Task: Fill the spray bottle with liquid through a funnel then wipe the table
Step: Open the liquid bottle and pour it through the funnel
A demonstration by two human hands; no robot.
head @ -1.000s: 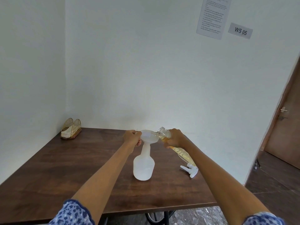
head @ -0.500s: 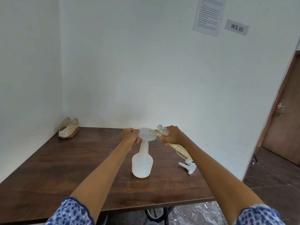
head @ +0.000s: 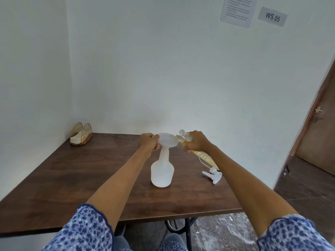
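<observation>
A white translucent spray bottle (head: 162, 171) stands upright on the dark wooden table (head: 72, 178), its cap off. A white funnel (head: 166, 140) sits in its neck. My left hand (head: 149, 141) grips the funnel's left rim. My right hand (head: 196, 142) holds a clear bottle of yellow liquid (head: 183, 137), tilted with its open mouth over the funnel's right edge. The white trigger sprayer head (head: 213, 175) lies on the table to the right of the spray bottle, partly hidden by my right forearm.
A gold wire holder with white napkins (head: 81, 135) stands at the table's back left corner by the wall. The table's right edge drops to a dark floor, with a brown door (head: 319, 134) beyond. Papers hang on the back wall.
Both hands keep their hold. The bottle of yellow liquid stays tilted over the funnel with little shift. The camera view has tipped slightly.
</observation>
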